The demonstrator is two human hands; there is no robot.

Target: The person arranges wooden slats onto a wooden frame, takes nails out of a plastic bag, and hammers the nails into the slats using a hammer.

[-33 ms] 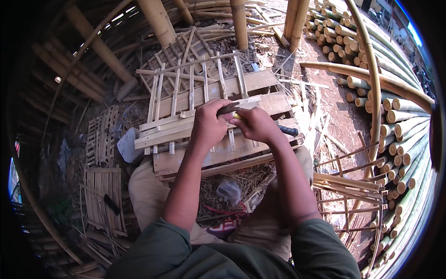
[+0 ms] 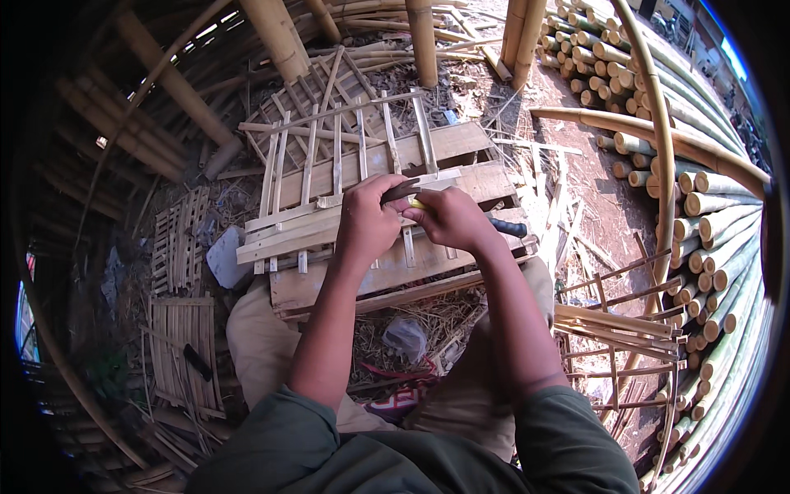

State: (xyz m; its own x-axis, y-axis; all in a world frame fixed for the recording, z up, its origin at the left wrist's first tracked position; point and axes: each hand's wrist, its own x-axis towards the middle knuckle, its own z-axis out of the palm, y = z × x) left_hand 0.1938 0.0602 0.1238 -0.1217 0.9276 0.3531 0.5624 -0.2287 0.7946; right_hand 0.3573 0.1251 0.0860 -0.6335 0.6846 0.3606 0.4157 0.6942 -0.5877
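Observation:
My two hands meet above a slatted wooden frame (image 2: pixel 292 233) made of thin strips. A hammer with a dark metal head (image 2: pixel 401 190) and a black-ended handle (image 2: pixel 508 227) lies across them. My right hand (image 2: pixel 448 216) is closed round the handle near the head, where a bit of yellow shows. Closed beside it, my left hand (image 2: pixel 370 212) has its fingers curled about the metal head. What else the fingers may hold is hidden. Under the frame lies a low bench of wide planks (image 2: pixel 337 284), just in front of my knees.
Another lattice of strips (image 2: pixel 284 107) lies beyond the bench. Bamboo posts (image 2: pixel 424 49) stand farther back. Stacked bamboo poles (image 2: pixel 716 239) fill the right side, with a slatted rack (image 2: pixel 613 362) nearby. Slatted panels (image 2: pixel 183 346) and a pale slab (image 2: pixel 226 257) are at left.

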